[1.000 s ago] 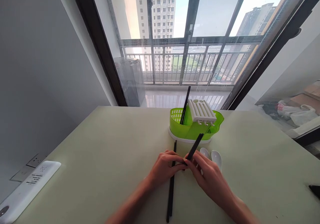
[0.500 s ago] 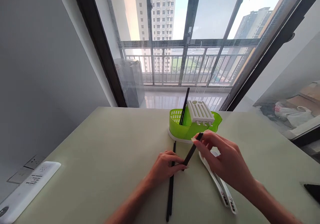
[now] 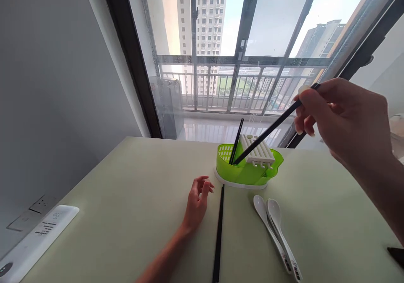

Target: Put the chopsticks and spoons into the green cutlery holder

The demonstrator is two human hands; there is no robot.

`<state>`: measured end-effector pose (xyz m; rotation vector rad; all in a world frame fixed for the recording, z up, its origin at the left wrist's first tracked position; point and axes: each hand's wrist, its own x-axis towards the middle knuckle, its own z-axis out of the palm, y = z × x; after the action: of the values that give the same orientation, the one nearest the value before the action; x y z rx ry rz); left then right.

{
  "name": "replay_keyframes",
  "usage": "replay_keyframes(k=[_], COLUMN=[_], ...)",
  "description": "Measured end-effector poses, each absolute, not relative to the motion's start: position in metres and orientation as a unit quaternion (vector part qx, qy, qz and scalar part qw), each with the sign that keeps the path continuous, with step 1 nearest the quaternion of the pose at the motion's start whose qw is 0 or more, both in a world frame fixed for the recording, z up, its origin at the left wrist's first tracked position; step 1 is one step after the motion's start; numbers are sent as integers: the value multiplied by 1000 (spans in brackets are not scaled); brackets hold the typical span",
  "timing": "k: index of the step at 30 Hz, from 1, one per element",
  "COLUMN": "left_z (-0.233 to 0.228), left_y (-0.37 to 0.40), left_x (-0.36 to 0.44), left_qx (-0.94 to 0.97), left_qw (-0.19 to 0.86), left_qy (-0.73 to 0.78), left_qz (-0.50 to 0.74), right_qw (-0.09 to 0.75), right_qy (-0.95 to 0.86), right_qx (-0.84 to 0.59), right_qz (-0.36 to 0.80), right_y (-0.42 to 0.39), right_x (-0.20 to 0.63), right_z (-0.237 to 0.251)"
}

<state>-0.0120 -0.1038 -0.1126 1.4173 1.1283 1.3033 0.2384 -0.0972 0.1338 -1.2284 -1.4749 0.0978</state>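
My right hand [image 3: 344, 119] is raised at the upper right, pinching the top end of a black chopstick [image 3: 271, 127]. Its lower tip reaches into the green cutlery holder [image 3: 249, 171], beside another black chopstick [image 3: 237, 142] standing in it. A white slotted rack [image 3: 257, 150] sits on top of the holder. My left hand [image 3: 197, 201] rests on the table with fingers loosely apart, holding nothing, just left of black chopsticks [image 3: 218, 236] lying flat. Two white spoons [image 3: 274, 228] lie to the right of them.
A white power strip [image 3: 34, 239] lies at the table's left edge by wall sockets [image 3: 31, 209]. A dark object [image 3: 397, 255] shows at the right edge. A large window with a balcony railing stands behind the table [image 3: 126, 199].
My right hand lifted one chopstick from the table up and right, and its tip now enters the green holder. My left hand let go of it and opened beside the chopsticks still lying flat.
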Motion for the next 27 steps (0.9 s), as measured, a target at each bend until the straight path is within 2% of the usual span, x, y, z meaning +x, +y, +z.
replay_keyframes(k=[3,9,16,27], left_z=[-116,-116,-117,-111], left_y=[-99,-101,-102,-103], left_x=[-15,-16,-17,-16], left_qx=[551,555,569,602], left_qw=[437,446,444,425], left_qy=[474,486,492,507], left_qz=[530,507,488,448], right_qw=[555,437,411,388], right_qy=[-640,-698,-713,-726], right_qx=[-529,-559,-547,-558], right_qz=[48,102,152,101], right_y=[-61,-2,15,25], right_x=[236,228,220,218], right_z=[126,75,50,41])
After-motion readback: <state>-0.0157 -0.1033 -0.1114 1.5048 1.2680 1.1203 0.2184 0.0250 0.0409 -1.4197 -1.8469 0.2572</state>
